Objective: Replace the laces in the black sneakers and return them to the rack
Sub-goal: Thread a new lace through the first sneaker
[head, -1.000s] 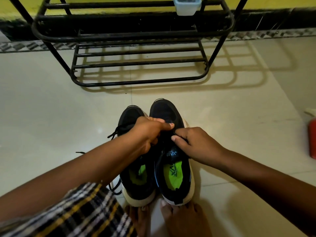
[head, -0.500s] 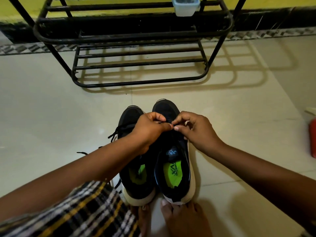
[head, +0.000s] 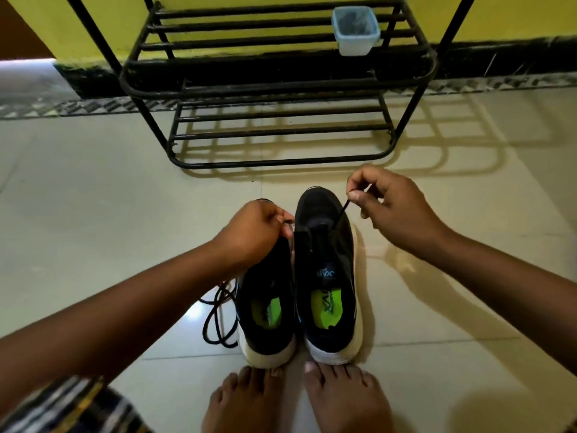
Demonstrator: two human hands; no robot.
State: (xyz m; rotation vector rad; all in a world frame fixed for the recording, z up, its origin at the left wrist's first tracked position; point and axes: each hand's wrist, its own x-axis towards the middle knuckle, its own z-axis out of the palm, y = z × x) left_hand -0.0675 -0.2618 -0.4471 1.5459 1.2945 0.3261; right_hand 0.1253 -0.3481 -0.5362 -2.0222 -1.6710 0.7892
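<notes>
Two black sneakers with white soles and green insoles stand side by side on the floor, toes pointing away: the left sneaker and the right sneaker. My right hand pinches one end of a black lace that runs up from the right sneaker's front eyelets. My left hand is closed on the other end, over the left sneaker's toe. A loose black lace lies coiled on the floor left of the left sneaker.
A black metal shoe rack stands against the yellow wall ahead, its shelves bare except for a small plastic tub on an upper shelf. My bare feet touch the sneakers' heels. Pale floor tiles surround everything.
Both hands were together over the right sneaker's tongue. Now they have pulled apart, the right hand up and to the right, drawing the lace taut. The view has tilted up.
</notes>
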